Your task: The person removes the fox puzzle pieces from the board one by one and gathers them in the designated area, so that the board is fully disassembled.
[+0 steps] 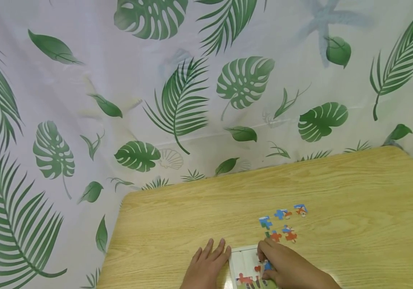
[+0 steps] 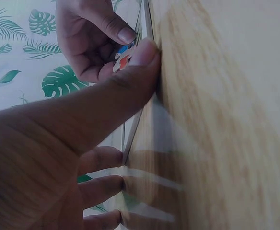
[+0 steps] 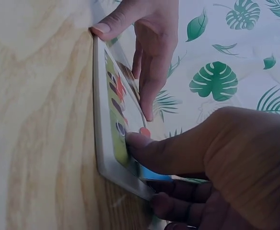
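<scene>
A white puzzle tray (image 1: pixel 240 259) lies at the table's front. My left hand (image 1: pixel 206 265) rests along its left side with fingers spread and the thumb at the edge; in the right wrist view that thumb (image 3: pixel 103 28) presses the tray's corner. My right hand (image 1: pixel 287 263) is over the tray's right side, where thumb and fingers pinch a blue puzzle piece (image 1: pixel 267 265). Its thumb (image 3: pixel 142 146) is down on the picture, and its fingers partly hide the piece. Fitted pieces (image 1: pixel 244 278) in red and green fill the tray's lower part; its upper part shows white.
Beyond the tray, several loose puzzle pieces lie on the wooden table (image 1: pixel 177 216), among them a blue and green piece (image 1: pixel 265 221) and a red and blue piece (image 1: pixel 289 233). A leaf-patterned curtain (image 1: pixel 199 120) hangs behind the table's far edge.
</scene>
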